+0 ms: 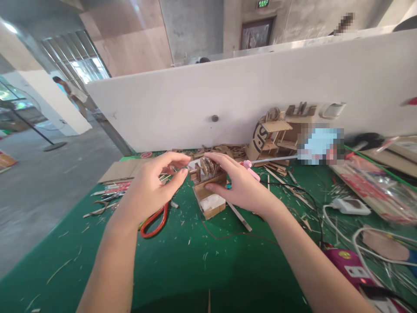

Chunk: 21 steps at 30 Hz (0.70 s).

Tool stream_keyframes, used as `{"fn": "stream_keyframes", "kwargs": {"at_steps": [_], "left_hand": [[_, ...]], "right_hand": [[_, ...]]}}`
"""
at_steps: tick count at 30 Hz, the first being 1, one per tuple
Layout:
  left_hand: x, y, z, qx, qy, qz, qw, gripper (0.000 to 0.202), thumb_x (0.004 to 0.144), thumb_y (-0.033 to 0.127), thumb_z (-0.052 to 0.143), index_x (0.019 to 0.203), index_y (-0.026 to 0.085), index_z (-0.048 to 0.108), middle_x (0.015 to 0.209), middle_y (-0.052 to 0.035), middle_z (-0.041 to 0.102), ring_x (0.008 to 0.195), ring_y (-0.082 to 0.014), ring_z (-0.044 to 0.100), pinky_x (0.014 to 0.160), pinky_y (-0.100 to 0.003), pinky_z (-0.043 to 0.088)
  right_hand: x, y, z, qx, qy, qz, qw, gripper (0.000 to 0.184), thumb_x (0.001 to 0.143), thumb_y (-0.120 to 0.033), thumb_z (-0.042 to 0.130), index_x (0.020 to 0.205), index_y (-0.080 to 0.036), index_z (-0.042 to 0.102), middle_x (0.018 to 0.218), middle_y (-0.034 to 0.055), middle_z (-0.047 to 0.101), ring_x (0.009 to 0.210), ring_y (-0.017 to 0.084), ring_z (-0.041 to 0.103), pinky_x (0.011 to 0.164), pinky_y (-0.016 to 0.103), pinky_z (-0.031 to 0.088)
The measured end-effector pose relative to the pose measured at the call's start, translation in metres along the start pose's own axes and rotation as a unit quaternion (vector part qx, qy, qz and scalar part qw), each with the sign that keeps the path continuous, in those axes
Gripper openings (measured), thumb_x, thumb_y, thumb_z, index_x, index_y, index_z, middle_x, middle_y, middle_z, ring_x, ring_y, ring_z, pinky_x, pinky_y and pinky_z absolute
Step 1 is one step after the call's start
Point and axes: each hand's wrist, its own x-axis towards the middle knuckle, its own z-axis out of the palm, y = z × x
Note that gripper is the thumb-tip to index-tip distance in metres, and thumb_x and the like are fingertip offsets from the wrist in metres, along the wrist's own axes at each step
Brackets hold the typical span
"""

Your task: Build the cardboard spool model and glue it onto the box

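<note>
A small cardboard model (208, 191) stands on the green table, a box body with corrugated round wheels (206, 167) on top. My left hand (159, 184) is to its left, thumb and fingers apart with nothing between them. My right hand (236, 184) curves around the model's right side, its thumb in front of the box and its fingers above and behind. Whether that hand touches the model I cannot tell. Red-handled scissors (155, 225) lie below my left hand, their blades hidden. A pink glue gun (252, 169) sits behind my right hand, partly covered.
A larger cardboard structure (270, 134) stands against the white partition (179, 108). Cardboard scraps and sticks litter the back. At right are a white adapter (350, 206), looping cables, a purple power strip (348, 269) and packaged sheets (384, 187). A person (73, 93) bends over far left.
</note>
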Motion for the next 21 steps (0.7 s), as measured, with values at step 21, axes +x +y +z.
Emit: {"fn": "stream_keyframes", "kwargs": {"at_steps": [21], "left_hand": [[-0.0033, 0.0001, 0.0033, 0.082, -0.01, 0.021, 0.996, 0.024, 0.084, 0.025, 0.062, 0.107, 0.029, 0.063, 0.09, 0.0008, 0.073, 0.08, -0.0181, 0.068, 0.069, -0.028, 0.054]], "right_hand": [[0.0007, -0.0056, 0.0038, 0.002, 0.004, -0.011, 1.0, 0.064, 0.086, -0.02, 0.057, 0.145, -0.031, 0.033, 0.144, 0.0054, 0.045, 0.126, 0.024, 0.05, 0.1, 0.04, 0.05]]}}
